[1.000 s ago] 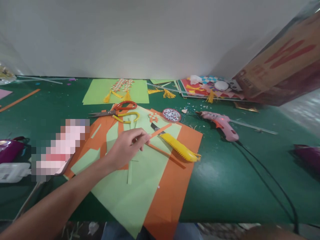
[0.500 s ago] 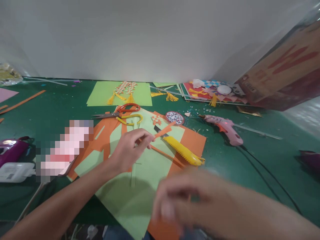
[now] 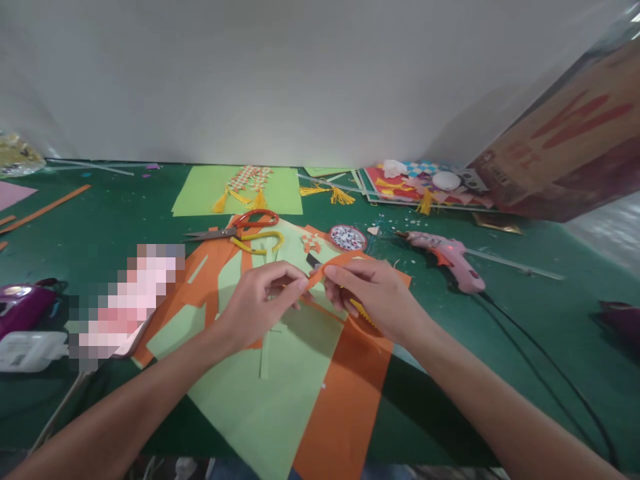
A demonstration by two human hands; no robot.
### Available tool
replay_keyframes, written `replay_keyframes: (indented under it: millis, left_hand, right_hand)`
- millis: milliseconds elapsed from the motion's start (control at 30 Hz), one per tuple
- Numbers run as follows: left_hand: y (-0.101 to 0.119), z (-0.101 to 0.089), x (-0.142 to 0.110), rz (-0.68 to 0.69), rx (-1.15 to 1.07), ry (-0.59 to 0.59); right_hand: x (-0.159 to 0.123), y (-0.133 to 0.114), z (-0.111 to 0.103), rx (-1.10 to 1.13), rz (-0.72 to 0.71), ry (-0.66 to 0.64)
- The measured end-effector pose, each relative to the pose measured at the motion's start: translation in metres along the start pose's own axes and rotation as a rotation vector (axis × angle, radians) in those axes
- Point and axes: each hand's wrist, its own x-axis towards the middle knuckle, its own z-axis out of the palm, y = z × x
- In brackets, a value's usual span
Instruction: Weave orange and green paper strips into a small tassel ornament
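Between my two hands runs an orange paper strip (image 3: 319, 275). My left hand (image 3: 265, 297) pinches it between thumb and fingers, and my right hand (image 3: 373, 287) grips it just to the right. Under them lie a pale green paper sheet (image 3: 295, 393) and an orange sheet (image 3: 350, 393). My right hand covers most of the yellow-handled cutter (image 3: 364, 311); its dark blade shows behind the strip. Scissors (image 3: 235, 232) with red and yellow handles lie above my left hand. A small woven orange-and-white paper piece (image 3: 311, 243) rests beyond the strip.
A pink glue gun (image 3: 447, 257) with a black cord lies at right, near a round dish of beads (image 3: 347, 237). At left are a blurred-out phone (image 3: 133, 300) and a white charger (image 3: 33, 351). Tasselled woven paper (image 3: 250, 179) lies at the back; a paper bag (image 3: 570, 140) stands right.
My right hand came in from the lower right and took hold of the orange strip beside my left hand. My left hand kept its pinch on the strip.
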Motion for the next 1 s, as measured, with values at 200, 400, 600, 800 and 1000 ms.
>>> replay_keyframes:
  millis: [200,400,600,800,1000]
  left_hand:
    - [-0.0044,0.0003,-0.0002,0.018,0.064,-0.001]
    - [-0.0051,0.0005,-0.0006,0.028,0.058,-0.014]
    - [-0.0049,0.0006,-0.0004,0.015,0.054,-0.053]
    - [-0.0035,0.0010,0.0004,-0.008,0.120,-0.041]
    - [-0.0076,0.0007,0.0007,-0.004,0.158,-0.041]
  right_hand:
    - [-0.0040,-0.0037,0.0051,-0.052,0.031,-0.012]
    - [-0.0050,-0.0027,0.0050,-0.061,0.018,-0.027]
    - [-0.0064,-0.0023,0.0031,-0.059,-0.007,-0.020]
    - [-0.0065,-0.0035,0.0055,-0.042,0.014,-0.021]
    - [-0.0063,-0.0021,0.0055,-0.033,0.000,-0.027]
